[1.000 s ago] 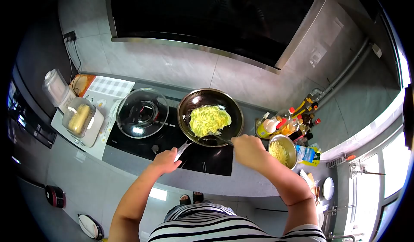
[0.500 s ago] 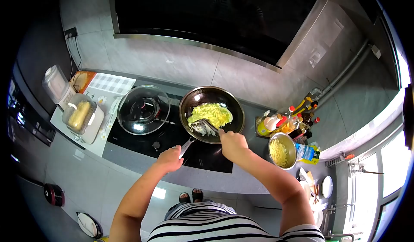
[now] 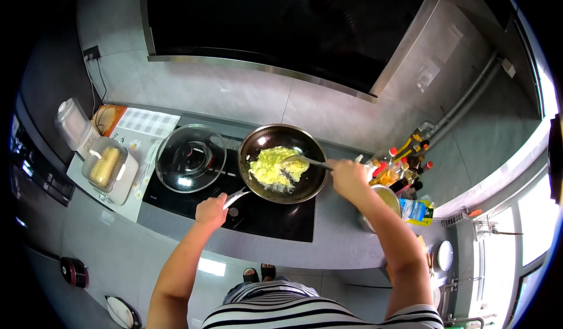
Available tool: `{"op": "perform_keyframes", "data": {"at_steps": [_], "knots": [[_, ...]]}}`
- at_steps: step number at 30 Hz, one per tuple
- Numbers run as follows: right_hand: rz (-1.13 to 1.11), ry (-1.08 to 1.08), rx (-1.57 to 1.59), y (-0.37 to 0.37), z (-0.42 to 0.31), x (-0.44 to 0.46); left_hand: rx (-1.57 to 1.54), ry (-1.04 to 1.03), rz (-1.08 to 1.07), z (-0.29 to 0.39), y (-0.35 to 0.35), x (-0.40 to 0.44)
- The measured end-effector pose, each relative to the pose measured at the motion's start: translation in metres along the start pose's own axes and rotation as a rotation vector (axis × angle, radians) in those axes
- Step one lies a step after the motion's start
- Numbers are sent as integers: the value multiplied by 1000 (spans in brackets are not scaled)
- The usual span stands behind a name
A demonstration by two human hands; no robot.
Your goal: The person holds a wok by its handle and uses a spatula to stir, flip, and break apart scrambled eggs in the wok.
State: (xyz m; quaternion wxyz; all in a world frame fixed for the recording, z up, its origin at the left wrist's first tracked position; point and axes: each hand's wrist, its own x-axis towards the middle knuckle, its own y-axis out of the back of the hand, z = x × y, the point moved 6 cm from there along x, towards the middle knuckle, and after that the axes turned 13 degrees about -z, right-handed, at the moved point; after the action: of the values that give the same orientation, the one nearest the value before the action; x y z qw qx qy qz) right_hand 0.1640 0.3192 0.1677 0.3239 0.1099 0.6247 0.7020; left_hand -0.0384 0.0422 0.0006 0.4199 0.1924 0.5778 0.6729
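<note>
inside the pan (image 3: 314, 180), yellow-green food (image 3: 270, 165) is spread across the middle and is met by the head of a spatula (image 3: 317, 163), whose handle is clasped by the right grip (image 3: 349, 179) at the pan's right side. at the pan's lower left, the pan handle (image 3: 237, 197) is clamped in the left grip (image 3: 211, 210). to the pan's left, a glass lid (image 3: 190, 159) is seen over the black stove (image 3: 281, 223); to its right, bottles (image 3: 404, 169) and a partly hidden metal bowl (image 3: 391, 196) are set on the desk (image 3: 340, 238).

One wide head-worn view looks forward and down from above the striped shirt (image 3: 281, 308) toward the pan (image 3: 293, 135).
</note>
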Motion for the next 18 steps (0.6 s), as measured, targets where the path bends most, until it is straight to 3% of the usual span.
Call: {"op": "perform_keyframes", "data": {"at_steps": [6, 9, 10, 12, 13, 18], "knots": [[-309, -187, -103, 12, 19, 42, -1, 10, -10, -1, 1, 0], [-690, -289, 278, -27, 29, 69, 3, 1, 7, 0, 2, 0], [-705, -226, 296, -43, 30, 77, 2, -2, 12, -1, 0, 0], [-419, -76, 265, -97, 44, 109, -6, 0, 0, -1, 1, 0], [-276, -2, 248, -87, 32, 100, -7, 1, 1, 0, 2, 0], [-88, 29, 195, -28, 43, 35, -12, 4, -2, -1, 0, 1]]}}
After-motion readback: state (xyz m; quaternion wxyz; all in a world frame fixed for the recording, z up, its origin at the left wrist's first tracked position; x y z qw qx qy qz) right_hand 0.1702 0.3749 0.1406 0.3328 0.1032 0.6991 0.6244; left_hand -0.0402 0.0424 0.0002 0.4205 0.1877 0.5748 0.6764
